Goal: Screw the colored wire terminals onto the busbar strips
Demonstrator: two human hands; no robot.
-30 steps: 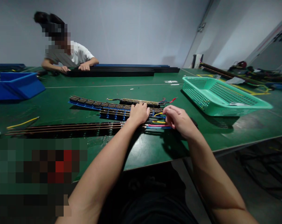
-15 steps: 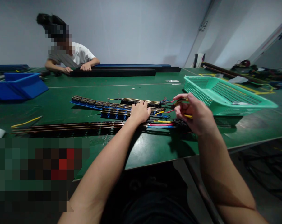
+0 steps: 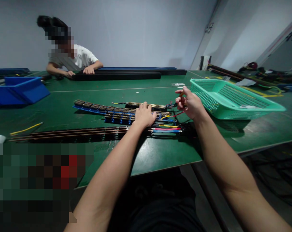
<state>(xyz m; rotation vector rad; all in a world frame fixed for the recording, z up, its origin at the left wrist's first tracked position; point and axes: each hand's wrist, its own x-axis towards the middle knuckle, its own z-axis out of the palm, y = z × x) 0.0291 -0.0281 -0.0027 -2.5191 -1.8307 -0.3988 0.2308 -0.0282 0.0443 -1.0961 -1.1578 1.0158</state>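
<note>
My left hand (image 3: 145,115) lies with its fingers spread on top of the blue-based strips with metal rods (image 3: 119,115). To the right of it, my right hand (image 3: 188,102) is raised beside the basket, its fingers closed round wires that run from the strips' right end. A red wire (image 3: 177,114) stretches between the strips and this hand. Nearer to me lies a long dark strip (image 3: 75,132) with copper-coloured rods, with red, blue and yellow wires (image 3: 166,130) at its right end.
A green basket (image 3: 254,113) stands at the right, a blue bin (image 3: 27,91) at the left. A yellow wire (image 3: 27,128) lies on the green table (image 3: 92,91). Across it, a person (image 3: 81,58) rests both hands on long black profiles (image 3: 126,75).
My right hand has moved up and to the left with the wires, away from the near strip's wire end. My left hand stays on the strips.
</note>
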